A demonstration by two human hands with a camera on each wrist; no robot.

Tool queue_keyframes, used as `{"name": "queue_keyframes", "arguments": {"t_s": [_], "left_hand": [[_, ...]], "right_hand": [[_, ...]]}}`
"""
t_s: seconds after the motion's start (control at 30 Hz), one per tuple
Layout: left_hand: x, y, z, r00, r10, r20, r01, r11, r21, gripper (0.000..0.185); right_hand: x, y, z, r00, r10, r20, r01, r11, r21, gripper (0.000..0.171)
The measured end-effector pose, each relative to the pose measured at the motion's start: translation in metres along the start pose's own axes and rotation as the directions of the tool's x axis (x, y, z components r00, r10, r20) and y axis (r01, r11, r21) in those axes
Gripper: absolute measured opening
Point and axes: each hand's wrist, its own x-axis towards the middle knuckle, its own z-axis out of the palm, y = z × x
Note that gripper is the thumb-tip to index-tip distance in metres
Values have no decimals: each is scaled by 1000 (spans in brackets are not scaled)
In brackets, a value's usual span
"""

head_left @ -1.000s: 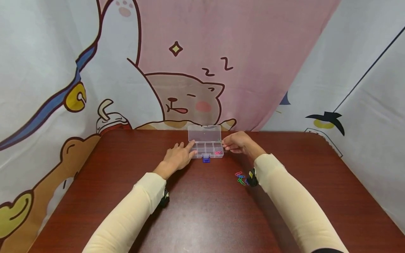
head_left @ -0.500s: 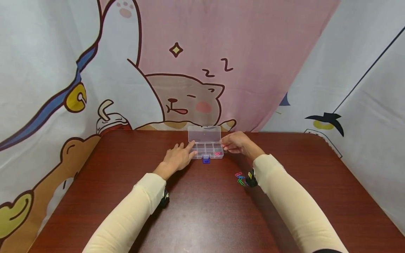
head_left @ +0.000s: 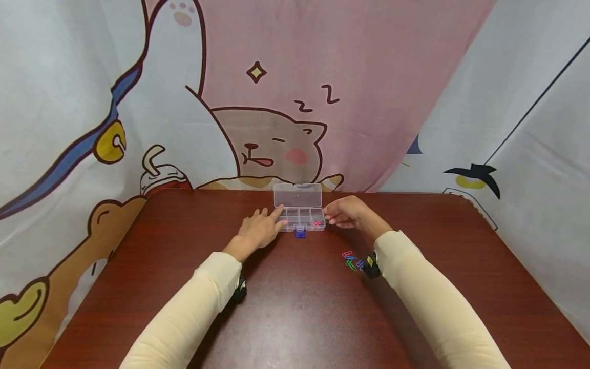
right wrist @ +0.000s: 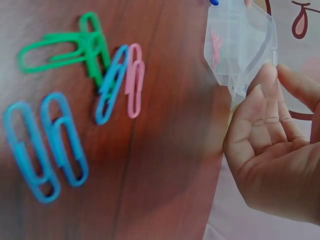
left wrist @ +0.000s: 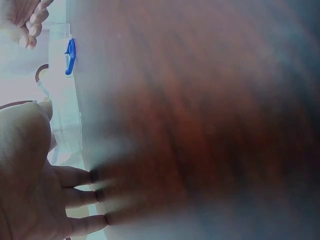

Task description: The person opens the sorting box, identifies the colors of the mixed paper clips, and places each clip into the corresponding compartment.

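Observation:
A clear divided plastic box (head_left: 299,220) with a blue latch (head_left: 300,232) stands near the table's back edge, its lid (head_left: 297,195) raised. Pink paper clips (head_left: 317,223) lie in its front right compartment. My left hand (head_left: 259,229) rests at the box's left end, forefinger at the back corner and thumb at the front, other fingers fairly straight on the table. At the right end is my right hand (head_left: 350,211), fingers bent, thumb and forefinger tips close together by the box's corner. Whether anything is between those tips does not show.
Several loose paper clips lie on the brown table (head_left: 295,307) near my right wrist: green clips (right wrist: 82,47), blue clips (right wrist: 45,150) and a pink clip (right wrist: 134,80). A cartoon-printed curtain (head_left: 369,92) hangs behind the table.
My right hand and forearm have shifted slightly to the right, uncovering more of the blue clips by the wrist. The left hand and the box have stayed in place.

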Motion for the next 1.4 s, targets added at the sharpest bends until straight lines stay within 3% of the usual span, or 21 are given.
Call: {"name": "queue_keyframes", "arguments": {"t_s": [0.6, 1.4], "left_hand": [[-1, 0, 0, 1000, 0, 9, 0, 1000, 1, 61], [-1, 0, -1, 1000, 7, 2, -7, 1000, 1, 61]], "right_hand": [[-23, 40, -4, 997, 39, 67, -35, 998, -58, 31], [-49, 55, -24, 991, 80, 108, -65, 989, -135, 30]]}}
